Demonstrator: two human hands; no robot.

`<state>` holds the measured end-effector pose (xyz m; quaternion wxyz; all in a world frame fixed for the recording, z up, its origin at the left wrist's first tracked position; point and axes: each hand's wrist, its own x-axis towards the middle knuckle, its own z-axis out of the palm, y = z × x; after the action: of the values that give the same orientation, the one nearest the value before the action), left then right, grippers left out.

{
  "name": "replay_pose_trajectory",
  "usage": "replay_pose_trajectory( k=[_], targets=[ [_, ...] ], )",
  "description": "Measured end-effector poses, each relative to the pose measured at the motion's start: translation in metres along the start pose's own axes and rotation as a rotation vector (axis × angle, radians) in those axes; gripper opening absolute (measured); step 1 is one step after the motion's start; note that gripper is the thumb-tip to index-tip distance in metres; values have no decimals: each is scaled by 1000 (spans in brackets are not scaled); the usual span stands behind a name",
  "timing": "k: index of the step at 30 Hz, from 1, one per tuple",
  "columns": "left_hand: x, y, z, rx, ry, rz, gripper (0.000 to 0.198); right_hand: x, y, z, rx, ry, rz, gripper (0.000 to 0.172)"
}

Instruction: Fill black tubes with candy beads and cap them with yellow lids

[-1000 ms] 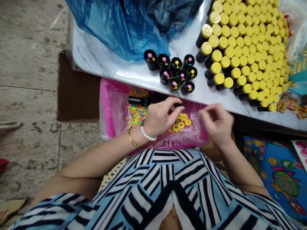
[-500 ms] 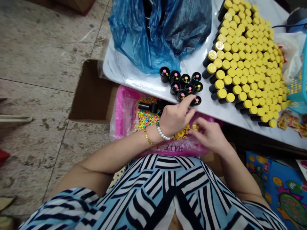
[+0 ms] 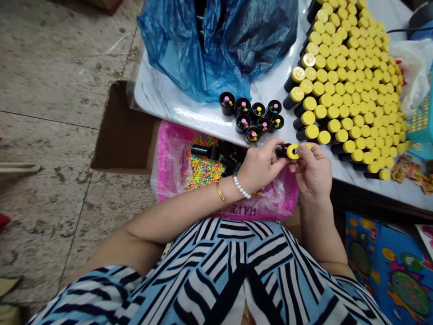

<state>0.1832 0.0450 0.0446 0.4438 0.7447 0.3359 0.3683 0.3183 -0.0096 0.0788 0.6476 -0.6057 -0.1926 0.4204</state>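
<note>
Blue, black and white stripes come nearest, on a soft garment (image 3: 216,271) below two bare forearms (image 3: 179,207), and straight ahead are the hands! Round white beads form the bracelet (image 3: 241,188) at the left wrist, a slim gold-coloured bangle (image 3: 220,192) just behind it. The left hand (image 3: 256,169) has its fingers bent nearly closed, gripping a smooth black tube (image 3: 280,151) between thumb and fingertips. Over to the right hand (image 3: 314,171): thumb and fingers pinched together on a flat yellow ring (image 3: 290,151), held right at the end of that tube; whether it is seated there, I can't tell. Both hands are at the right end of a pink tray (image 3: 163,155), lined with thin, crinkled clear plastic (image 3: 177,176). What a bed of tiny round pellets (image 3: 206,171) in there, pink, yellow, green and orange, with black cylinders (image 3: 200,150) heaped beside and on them! Up on the pale, marbled tabletop (image 3: 189,110), eight open black cups (image 3: 243,123) crowd together, coloured beads (image 3: 231,102) and stubby pink or yellow pegs (image 3: 227,99) inside. Right of them, what a pack: black tubes (image 3: 299,109) with flat, round yellow caps (image 3: 343,99), standing row upon tight row, small wrapped pieces (image 3: 411,169) strewn near the corner. And farther back, a thin, wrinkled blue plastic bag (image 3: 216,58) slumps in shiny folds, dark shapes (image 3: 200,20) showing at its opening
</note>
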Motion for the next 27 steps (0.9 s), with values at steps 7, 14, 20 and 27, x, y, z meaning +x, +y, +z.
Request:
replay_pose_trajectory(
  k=[7, 14, 20, 27],
  targets=[
    [0, -13, 3, -4, -39, 16, 36, 0, -3, 4, -144, 37, -43, 30],
    [5, -7, -8, -49, -104, 21, 24, -4, -3, 14, -180, 130, -87, 34],
    [5, -9, -8, -44, -117, 36, 26, -6, 0, 13, -289, 181, -137, 39],
    [9, -3, -12, -91, -130, 33, 23, -6, 0, 10, -321, 78, -181, 39]
  ],
)
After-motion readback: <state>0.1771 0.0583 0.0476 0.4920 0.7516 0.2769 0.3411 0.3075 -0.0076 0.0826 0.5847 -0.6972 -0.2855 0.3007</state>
